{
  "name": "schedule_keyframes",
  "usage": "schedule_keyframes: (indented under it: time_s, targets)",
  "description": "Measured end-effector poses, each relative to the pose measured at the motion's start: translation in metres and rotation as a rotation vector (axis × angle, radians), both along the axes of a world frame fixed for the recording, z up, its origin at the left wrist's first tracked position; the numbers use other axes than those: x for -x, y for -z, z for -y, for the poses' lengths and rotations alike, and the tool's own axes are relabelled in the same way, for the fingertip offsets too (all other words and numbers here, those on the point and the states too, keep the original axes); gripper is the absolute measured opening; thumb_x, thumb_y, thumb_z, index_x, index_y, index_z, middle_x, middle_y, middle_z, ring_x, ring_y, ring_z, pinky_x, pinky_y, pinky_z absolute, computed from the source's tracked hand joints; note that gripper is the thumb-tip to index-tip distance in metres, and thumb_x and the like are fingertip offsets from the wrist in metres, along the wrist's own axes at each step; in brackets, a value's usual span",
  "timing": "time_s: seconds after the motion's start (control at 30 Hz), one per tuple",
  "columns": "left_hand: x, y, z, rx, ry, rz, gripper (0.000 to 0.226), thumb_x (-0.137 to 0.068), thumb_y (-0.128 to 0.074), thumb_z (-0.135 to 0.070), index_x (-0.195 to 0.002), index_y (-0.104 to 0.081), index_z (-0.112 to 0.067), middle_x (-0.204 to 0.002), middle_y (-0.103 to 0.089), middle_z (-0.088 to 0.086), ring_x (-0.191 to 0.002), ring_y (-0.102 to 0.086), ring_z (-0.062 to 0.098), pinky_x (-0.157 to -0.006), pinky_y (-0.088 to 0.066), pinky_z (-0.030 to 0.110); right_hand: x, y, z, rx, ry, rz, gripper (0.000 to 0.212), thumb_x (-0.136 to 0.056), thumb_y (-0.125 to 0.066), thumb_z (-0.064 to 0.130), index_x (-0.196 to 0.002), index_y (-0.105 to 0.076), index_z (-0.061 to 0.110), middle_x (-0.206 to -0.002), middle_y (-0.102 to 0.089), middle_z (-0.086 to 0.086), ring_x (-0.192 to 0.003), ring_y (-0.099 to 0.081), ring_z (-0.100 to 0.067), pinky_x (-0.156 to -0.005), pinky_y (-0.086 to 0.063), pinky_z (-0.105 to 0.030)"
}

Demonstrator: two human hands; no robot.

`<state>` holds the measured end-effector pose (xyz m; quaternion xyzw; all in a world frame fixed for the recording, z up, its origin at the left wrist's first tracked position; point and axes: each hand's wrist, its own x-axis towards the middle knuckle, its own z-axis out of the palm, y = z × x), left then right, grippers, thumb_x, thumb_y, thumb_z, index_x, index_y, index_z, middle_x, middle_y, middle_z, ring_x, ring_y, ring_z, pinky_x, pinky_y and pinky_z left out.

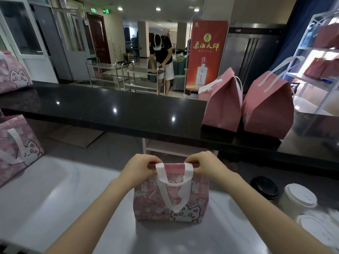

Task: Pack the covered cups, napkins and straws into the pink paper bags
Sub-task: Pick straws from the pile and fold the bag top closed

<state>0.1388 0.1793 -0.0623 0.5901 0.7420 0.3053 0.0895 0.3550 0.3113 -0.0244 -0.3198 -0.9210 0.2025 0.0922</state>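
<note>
One head-worn view looks forward and down, close over the steel worktop [55, 198].

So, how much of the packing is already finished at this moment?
Done, apparently: two closed pink bags stand on the black counter. In hand: left hand and right hand pinch the cat bag top. Left: a white-lidded cup and a black-lidded cup wait unpacked.

Grey desk [55, 198] is carrying a cat-print pink bag [171, 198] and lidded cups [299, 197]; black ledge [110, 110] is bearing two pink bags [222, 103].
</note>
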Motion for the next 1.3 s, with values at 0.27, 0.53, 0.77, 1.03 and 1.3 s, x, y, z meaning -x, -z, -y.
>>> schedule_keyframes:
  time_s: [0.27,0.53,0.77,1.03,1.3]
  targets:
    - [-0.009,0.016,-0.003,-0.128,-0.072,-0.121,0.014,-0.078,-0.079,-0.013,-0.086,-0.076,-0.025,-0.082,-0.072,-0.012,-0.063,-0.05,-0.006,-0.062,-0.038,0.003,0.012,0.013,0.008,-0.139,0.059,-0.019,0.015,-0.082,-0.065,0.008,-0.087,-0.075,0.018,-0.085,-0.072,0.002,-0.078,-0.064,-0.013,-0.074,-0.055,-0.028]
    - [0.012,-0.007,0.016,0.039,0.058,0.187,0.029,-0.081,-0.076,-0.03,-0.108,-0.068,-0.038,-0.096,-0.065,-0.026,-0.09,-0.063,-0.006,-0.07,-0.052,0.008,-0.01,-0.001,-0.008,0.133,-0.018,-0.087,0.032,-0.08,-0.074,0.014,-0.108,-0.07,0.029,-0.095,-0.067,0.02,-0.085,-0.062,0.012,-0.074,-0.051,-0.009]
    - [0.001,-0.035,0.011,0.008,0.006,0.181,0.018,-0.093,-0.057,-0.035,-0.108,-0.066,-0.037,-0.097,-0.069,-0.02,-0.092,-0.064,-0.005,-0.081,-0.054,0.019,0.003,-0.025,-0.007,0.078,0.017,-0.084,0.024,-0.092,-0.057,0.03,-0.112,-0.068,0.032,-0.105,-0.068,0.018,-0.098,-0.06,0.001,-0.086,-0.049,-0.02]
    - [-0.026,-0.013,-0.019,0.006,0.076,-0.406,0.031,-0.085,-0.063,-0.05,-0.106,-0.071,-0.028,-0.097,-0.068,-0.008,-0.094,-0.06,0.012,-0.077,-0.043,0.026,0.038,-0.001,0.017,-0.178,-0.044,0.159,0.022,-0.082,-0.067,0.042,-0.098,-0.071,0.029,-0.089,-0.069,0.006,-0.083,-0.063,-0.016,-0.07,-0.054,-0.032]
    - [-0.027,0.002,-0.022,-0.098,0.044,-0.375,0.021,-0.087,-0.064,-0.04,-0.096,-0.074,-0.023,-0.09,-0.069,-0.006,-0.087,-0.062,0.014,-0.067,-0.036,0.022,0.038,0.009,0.018,-0.23,-0.047,0.091,0.017,-0.087,-0.063,0.032,-0.097,-0.073,0.022,-0.091,-0.071,0.0,-0.087,-0.063,-0.019,-0.075,-0.052,-0.034]
